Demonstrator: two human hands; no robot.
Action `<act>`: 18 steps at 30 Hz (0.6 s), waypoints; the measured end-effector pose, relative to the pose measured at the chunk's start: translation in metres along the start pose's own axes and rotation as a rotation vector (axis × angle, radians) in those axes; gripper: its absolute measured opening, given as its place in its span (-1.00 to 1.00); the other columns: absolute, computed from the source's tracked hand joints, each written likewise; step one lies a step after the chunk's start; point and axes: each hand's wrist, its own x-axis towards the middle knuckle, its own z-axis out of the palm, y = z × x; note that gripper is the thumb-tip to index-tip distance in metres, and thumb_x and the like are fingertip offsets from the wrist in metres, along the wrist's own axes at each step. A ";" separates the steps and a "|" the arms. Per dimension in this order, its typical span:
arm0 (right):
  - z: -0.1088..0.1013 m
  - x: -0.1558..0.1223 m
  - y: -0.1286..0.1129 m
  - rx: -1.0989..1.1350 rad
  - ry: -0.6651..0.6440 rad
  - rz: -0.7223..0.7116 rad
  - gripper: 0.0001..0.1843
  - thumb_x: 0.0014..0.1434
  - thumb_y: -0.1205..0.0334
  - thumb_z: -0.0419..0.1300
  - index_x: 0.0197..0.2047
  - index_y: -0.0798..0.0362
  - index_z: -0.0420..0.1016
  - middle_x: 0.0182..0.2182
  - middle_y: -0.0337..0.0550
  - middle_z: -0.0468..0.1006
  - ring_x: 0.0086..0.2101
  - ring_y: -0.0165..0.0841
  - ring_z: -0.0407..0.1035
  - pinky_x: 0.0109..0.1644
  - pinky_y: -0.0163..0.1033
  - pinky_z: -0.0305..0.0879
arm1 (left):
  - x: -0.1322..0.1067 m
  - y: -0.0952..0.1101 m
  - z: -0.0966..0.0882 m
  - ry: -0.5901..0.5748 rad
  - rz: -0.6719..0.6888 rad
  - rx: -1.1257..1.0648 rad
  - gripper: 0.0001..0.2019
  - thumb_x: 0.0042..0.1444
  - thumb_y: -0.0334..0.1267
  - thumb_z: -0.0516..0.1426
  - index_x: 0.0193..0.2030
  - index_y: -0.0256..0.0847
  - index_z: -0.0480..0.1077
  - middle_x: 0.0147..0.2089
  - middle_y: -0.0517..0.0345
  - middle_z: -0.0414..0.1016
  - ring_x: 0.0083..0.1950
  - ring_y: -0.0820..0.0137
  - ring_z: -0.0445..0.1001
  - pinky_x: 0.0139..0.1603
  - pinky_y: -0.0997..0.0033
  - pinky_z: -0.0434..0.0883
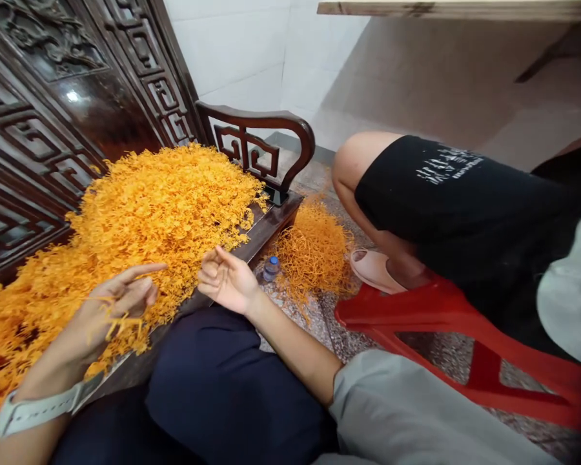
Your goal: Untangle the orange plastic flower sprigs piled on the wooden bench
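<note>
My left hand point(119, 300) is over the front of a heap of orange plastic flower pieces point(169, 200). Its index finger points out while the other fingers curl around an orange plastic sprig point(121, 325) that dangles below the palm. A light watch strap circles that wrist. To its right, my right hand point(227, 281) hovers by the bench's front edge with the palm turned up. Its fingers are loosely bent and apart, and I see nothing in them. The heap covers much of a dark carved wooden bench point(266, 232).
On the floor beyond the bench lies a pile of thin orange stems point(314, 248), with a blue-capped bottle point(271, 268) beside it. A red plastic stool point(411, 313) and another person's bent leg point(368, 174) are at the right. A wooden board point(440, 9) juts out above.
</note>
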 end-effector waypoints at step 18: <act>0.061 0.016 0.025 -0.847 -0.016 -0.186 -0.40 0.11 -0.25 0.45 0.02 -0.01 0.51 -0.30 -0.22 0.48 -0.35 -0.39 0.32 -0.26 -0.24 0.29 | -0.006 0.029 0.015 0.042 0.342 -0.842 -0.51 0.51 0.04 -0.03 0.23 -0.23 0.54 0.27 -0.18 0.57 -0.21 0.49 0.57 -0.13 0.51 0.58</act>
